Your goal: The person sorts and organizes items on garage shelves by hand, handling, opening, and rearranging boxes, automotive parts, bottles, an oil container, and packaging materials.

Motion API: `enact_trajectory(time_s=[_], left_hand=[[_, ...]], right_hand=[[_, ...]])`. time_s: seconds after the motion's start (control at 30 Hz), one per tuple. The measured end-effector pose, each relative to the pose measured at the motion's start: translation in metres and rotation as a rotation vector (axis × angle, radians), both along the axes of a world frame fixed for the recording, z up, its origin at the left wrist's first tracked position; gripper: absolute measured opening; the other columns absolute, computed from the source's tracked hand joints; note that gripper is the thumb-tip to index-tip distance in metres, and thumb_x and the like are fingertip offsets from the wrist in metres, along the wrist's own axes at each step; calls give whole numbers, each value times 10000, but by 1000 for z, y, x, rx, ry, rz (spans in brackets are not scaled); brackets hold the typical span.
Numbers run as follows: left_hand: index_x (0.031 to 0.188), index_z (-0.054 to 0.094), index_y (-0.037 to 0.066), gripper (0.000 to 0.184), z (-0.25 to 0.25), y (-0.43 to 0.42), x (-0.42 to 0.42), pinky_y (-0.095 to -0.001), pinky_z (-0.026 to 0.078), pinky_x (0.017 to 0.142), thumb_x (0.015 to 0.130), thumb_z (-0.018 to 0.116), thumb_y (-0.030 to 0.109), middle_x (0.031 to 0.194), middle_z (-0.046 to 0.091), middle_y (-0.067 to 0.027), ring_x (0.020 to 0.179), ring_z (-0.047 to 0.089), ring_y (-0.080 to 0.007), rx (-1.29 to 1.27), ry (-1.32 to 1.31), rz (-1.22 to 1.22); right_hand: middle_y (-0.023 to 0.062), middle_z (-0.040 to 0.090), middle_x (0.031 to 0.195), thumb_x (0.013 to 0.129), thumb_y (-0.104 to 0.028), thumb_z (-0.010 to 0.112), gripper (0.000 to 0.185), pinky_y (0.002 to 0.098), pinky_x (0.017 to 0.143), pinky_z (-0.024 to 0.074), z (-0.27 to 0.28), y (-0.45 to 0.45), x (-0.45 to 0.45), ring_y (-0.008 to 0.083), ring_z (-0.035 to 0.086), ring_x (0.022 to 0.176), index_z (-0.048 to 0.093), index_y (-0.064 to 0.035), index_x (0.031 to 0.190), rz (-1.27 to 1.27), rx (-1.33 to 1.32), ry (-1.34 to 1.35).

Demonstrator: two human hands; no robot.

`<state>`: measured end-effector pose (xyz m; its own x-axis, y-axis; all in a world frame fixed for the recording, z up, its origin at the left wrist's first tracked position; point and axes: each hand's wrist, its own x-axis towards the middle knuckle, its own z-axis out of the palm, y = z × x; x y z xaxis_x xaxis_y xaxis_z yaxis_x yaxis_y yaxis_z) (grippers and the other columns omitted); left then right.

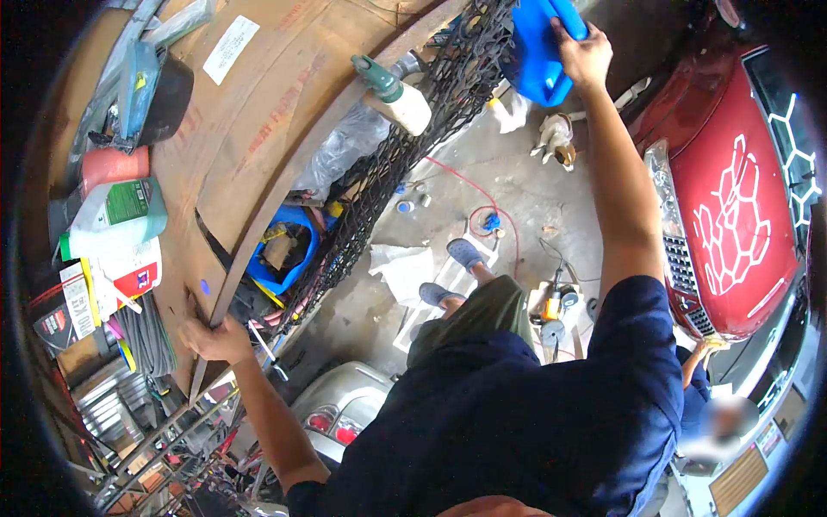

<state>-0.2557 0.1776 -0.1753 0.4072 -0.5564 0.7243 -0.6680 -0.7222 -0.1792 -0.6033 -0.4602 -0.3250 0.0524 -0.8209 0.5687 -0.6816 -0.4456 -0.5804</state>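
My right hand (587, 59), arm stretched far out, is closed around the handle of a blue plastic jug (530, 52). The jug hangs beside black netting (461, 69) and is partly cut off at the top of the view. My left hand (217, 339) grips the rim of a cardboard-covered shelf (297, 177), its thumb lying on top; the fingers under the edge are hidden. A white bottle with a green cap (405, 108) stands at the shelf's rim, between my hands.
Containers, including a jug of pale green liquid (129, 220), crowd the shelf's left side. A blue bag (284, 250) sits below the rim. A red car (732, 198) stands on the right, another person (693, 379) crouching by it. A red hose (514, 228) crosses the floor.
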Motion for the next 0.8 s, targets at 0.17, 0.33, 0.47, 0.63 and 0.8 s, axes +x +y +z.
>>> enact_trajectory(time_s=[0.17,0.33,0.47,0.63,0.8], left_hand=[[1202,735,76,389,-4,6,3,-464,503,969,867,742,272,1241,757,-94,1108,707,-344,37,-49,21],[1263,683,-16,520,2,1,-3,-591,473,1014,800,722,218,1214,724,-218,1109,642,-504,15,79,2],[1282,688,87,484,-13,21,11,-491,493,991,808,709,183,1328,722,-73,1172,693,-340,78,46,116],[1291,685,122,493,1,4,-5,-478,474,1039,799,708,129,1393,700,-42,1262,668,-290,-16,148,24],[1294,682,145,487,9,1,-10,-447,463,1058,811,741,140,1411,688,-37,1316,636,-262,-17,110,-15]], right_hand=[[204,731,805,835,-455,839,494,440,782,546,9,41,-54,333,691,745,749,28,890,18,288,-192],[89,734,836,839,-341,870,413,342,751,536,23,100,-117,163,641,743,749,25,987,30,459,-283],[168,766,999,847,-366,860,552,361,851,558,71,160,-161,213,712,882,723,79,1145,-4,556,-217],[59,702,943,833,-273,851,486,303,824,508,172,227,-189,148,629,842,704,61,1153,123,547,-283],[43,729,959,826,-180,846,410,282,835,498,247,260,-201,123,636,830,722,43,1147,277,406,-538]])
